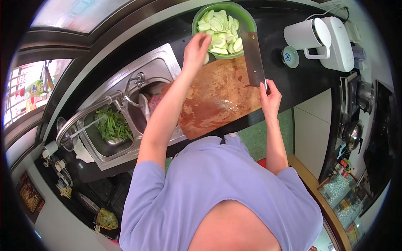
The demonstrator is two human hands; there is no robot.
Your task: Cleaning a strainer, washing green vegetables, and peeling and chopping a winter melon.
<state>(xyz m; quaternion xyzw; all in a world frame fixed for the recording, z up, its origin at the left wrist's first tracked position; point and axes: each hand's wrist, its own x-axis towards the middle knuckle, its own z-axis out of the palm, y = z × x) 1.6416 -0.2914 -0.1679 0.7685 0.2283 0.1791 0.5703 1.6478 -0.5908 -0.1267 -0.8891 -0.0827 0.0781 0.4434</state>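
Observation:
My right hand [270, 99] grips a cleaver [253, 64] by its handle, most of which my fingers hide. The broad blade points away from me, over the right side of a wooden cutting board [216, 97]. Its far end overlaps the rim of a green plastic bowl [250, 25]. Pale green sliced vegetable pieces [220, 26] fill much of that bowl. At the bowl's near left rim is my left hand [195, 51], fingers loosely bent, with nothing visible in them. A small pale round item [206, 59] shows partly beside it, its kind unclear.
To the left, water runs from a faucet [84, 114] into a steel double sink [103, 158] holding leafy greens [113, 125]. Raw meat [154, 103] lies in the other basin. Right of the board stand a small bowl [290, 57], a white kettle [300, 34] and a white appliance [337, 44].

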